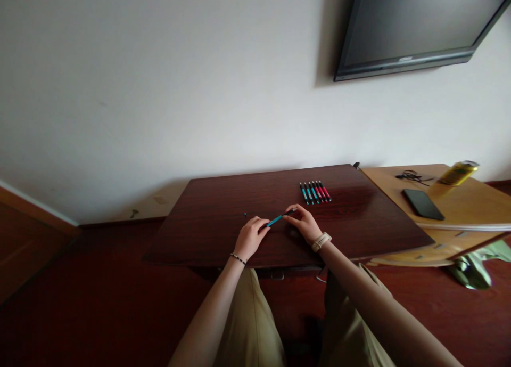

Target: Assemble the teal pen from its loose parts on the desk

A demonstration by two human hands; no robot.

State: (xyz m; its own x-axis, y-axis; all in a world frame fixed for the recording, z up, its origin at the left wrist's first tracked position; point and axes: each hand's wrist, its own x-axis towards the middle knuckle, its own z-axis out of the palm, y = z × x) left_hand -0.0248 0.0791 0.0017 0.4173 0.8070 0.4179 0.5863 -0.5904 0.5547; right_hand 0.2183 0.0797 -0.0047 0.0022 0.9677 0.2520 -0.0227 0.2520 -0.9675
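Table [215,196], dark wood, against a pale wall. On its left part lies a teal piece [245,214], too small to identify. Just right and nearer, the left hand [251,235] is closed in a pinch, thumb and fingertips on the near left end of a teal pen [274,221]. The pen points far right, over mid-table; contact with the surface cannot be determined. The right hand [302,223], watch [321,242] at its wrist, pinches the black far end. Beyond, teal and red pens [315,192] lie in a row. Farther right, a lighter cabinet [467,207] bears a dark phone [423,204] and a yellow can [459,173].
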